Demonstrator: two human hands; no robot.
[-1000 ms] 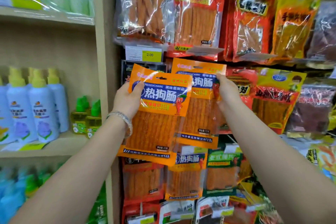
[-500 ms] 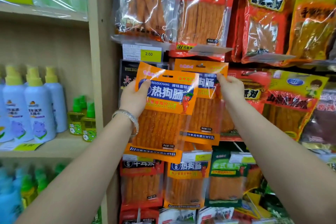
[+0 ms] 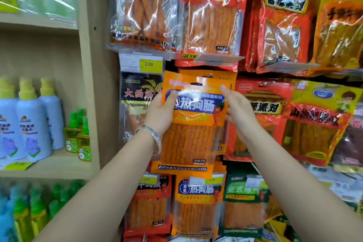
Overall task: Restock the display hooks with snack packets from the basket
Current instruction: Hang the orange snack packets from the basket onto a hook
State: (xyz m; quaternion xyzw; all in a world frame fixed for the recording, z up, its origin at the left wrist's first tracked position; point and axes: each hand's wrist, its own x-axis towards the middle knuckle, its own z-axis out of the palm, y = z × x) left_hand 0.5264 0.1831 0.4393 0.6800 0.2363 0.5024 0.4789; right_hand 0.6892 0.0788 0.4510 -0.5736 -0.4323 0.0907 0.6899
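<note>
Head view: left hand (image 3: 159, 113) grips the packet (image 3: 188, 143) at its left edge; right hand (image 3: 238, 114), fingers nearly straight, touches its right edge.

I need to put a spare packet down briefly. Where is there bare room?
A bare strip of shelf board lies in front of the spray bottles and green bottles, right of the yellow price tag. Right of the upright it is crowded: packets overlap around the orange packet the left hand holds.
</note>
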